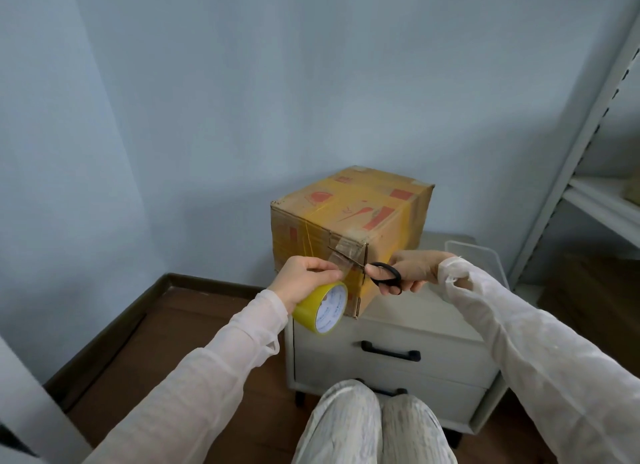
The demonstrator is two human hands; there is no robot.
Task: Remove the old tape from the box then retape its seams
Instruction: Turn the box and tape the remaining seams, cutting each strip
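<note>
Yellow tape roll (323, 309), one, gripped by left hand (304, 278); one scissors (384, 277) gripped by right hand (415, 268); one box (349, 221).

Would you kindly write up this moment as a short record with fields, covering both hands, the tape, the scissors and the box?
left hand: grips the yellow tape roll
right hand: holds black scissors, blades at the tape strip
tape strip: clear, stretched from the roll to the box's near corner
box: cardboard, standing on a white drawer cabinet
stage: strip seemingly about to be cut
</note>
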